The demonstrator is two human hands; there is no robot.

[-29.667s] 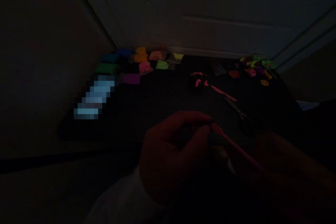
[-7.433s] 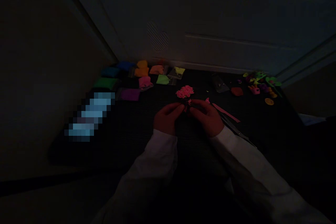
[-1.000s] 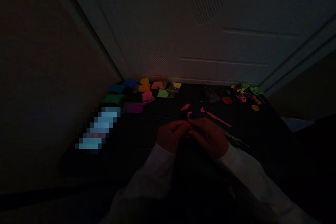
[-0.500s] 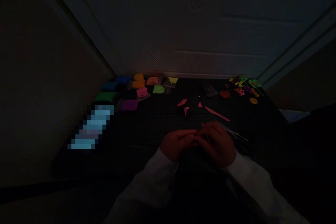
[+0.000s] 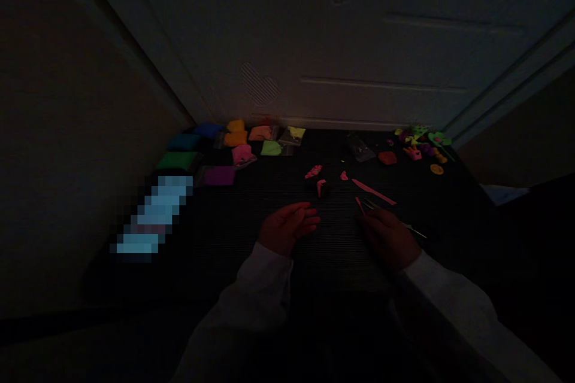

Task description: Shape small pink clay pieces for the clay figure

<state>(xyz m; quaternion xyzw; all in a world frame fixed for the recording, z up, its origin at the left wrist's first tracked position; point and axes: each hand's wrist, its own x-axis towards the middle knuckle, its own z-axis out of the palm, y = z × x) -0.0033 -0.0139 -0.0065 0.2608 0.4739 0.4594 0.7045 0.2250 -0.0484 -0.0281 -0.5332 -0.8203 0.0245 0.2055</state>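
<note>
The tabletop (image 5: pixel 251 215) meets a pale panel (image 5: pixel 350 54) along its back edge; its front edge fades into darkness. Between the two hands the dark surface shows, leaving sideways room near the middle of the front half. The left hand (image 5: pixel 287 228) is over that half, its fingers parted and loosely curled. The right hand (image 5: pixel 390 238), well apart from it, is clamped on a thin pink stick (image 5: pixel 360 205) that points toward the back edge.

Right beside this hand, scissors (image 5: pixel 417 231) are partly covered by it, and a pink knife (image 5: pixel 374 191) lies just beyond, crowding that side. Past the left fingertips, near the tabletop's middle, are a pink ruffled piece (image 5: pixel 313 172) and a pink ribbon (image 5: pixel 320 188), with a pink scrap (image 5: pixel 344 175) to their right. Coloured packets (image 5: pixel 236 139) fill the back left corner, above a blurred glowing screen (image 5: pixel 155 215) by the left edge; small coloured figures (image 5: pixel 420 142) crowd the back right corner.
</note>
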